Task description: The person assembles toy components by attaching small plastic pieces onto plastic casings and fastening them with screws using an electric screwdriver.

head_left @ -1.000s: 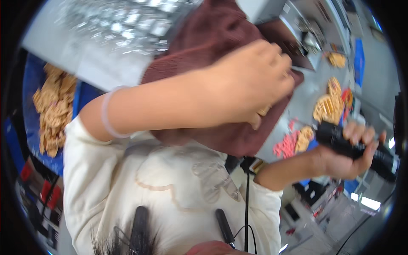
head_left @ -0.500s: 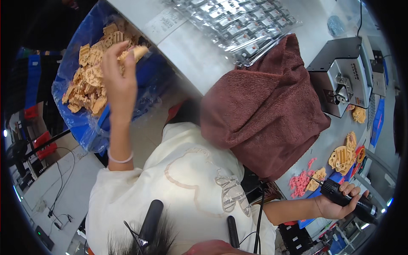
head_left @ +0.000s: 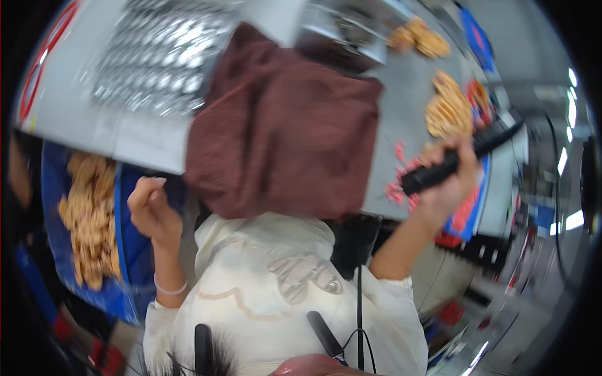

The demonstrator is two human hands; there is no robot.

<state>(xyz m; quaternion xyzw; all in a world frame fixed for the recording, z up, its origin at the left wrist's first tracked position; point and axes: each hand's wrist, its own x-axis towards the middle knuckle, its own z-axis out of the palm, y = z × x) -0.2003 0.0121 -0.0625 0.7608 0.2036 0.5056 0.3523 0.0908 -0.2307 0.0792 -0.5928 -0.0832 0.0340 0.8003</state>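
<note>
My right hand [head_left: 454, 172] grips a black electric screwdriver [head_left: 427, 177] over the right side of the table. Close to it lie small pink pieces [head_left: 395, 193] and a beige moulded part [head_left: 449, 113]. On the left, my left hand [head_left: 155, 213] is raised beside a blue-lined bin [head_left: 128, 250], its fingers loosely curled in and nothing visible in them. Beige plastic parts [head_left: 91, 225] are heaped in that bin. A dark brown towel [head_left: 288, 138] covers the table edge in front of me.
A clear tray of small parts [head_left: 166, 56] sits on the table [head_left: 150, 135] at the far left. Behind the towel stands a metal-fronted device [head_left: 348, 31], blurred. More beige parts [head_left: 420, 37] lie at the far right. A blue tray [head_left: 470, 216] holds pink pieces.
My view has swung round to the right. My left hand has come away from above the heaped beige parts, and its fingers have curled. The screwdriver stays in my right hand.
</note>
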